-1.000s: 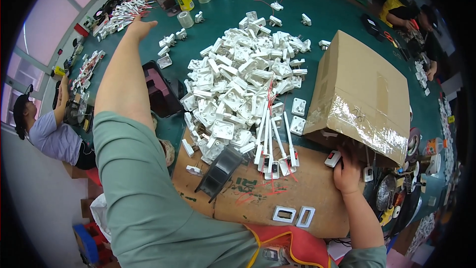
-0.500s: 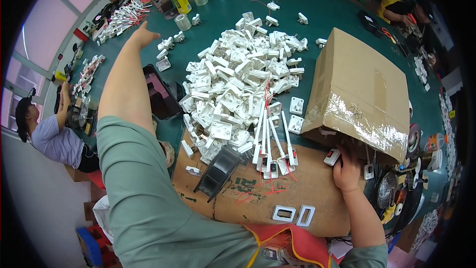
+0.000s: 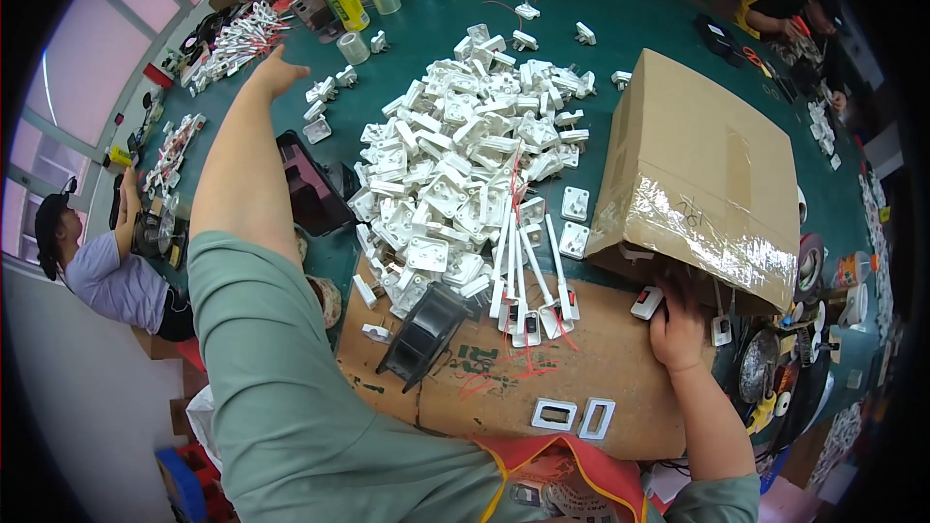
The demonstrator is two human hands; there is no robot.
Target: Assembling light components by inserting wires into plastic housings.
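Observation:
My left arm stretches far across the table. My left hand [image 3: 278, 74] is open, thumb and a finger apart, beside a heap of white stick-like parts with red wires [image 3: 237, 44]; its other fingers are hidden. My right hand [image 3: 677, 331] rests palm down on the brown cardboard sheet [image 3: 610, 358], fingers stretched into the shadow under the flap of a cardboard box [image 3: 712, 174]. Its fingertips are hard to see. Against its thumb side lies a small white housing with a red switch [image 3: 647, 302]. A large pile of white plug housings [image 3: 465, 145] fills the middle.
White wired sticks [image 3: 523, 276] lean on the pile beside a black curved holder [image 3: 423, 329]. Two white frames [image 3: 554, 414] lie near me. A phone on a stand [image 3: 315, 184], tape roll [image 3: 354, 47] and yellow bottle [image 3: 345, 0] stand leftward. Co-workers sit around the table.
My view has shifted slightly. Both hands stay in nearly the same places, the left still stretched out and the right still at the box.

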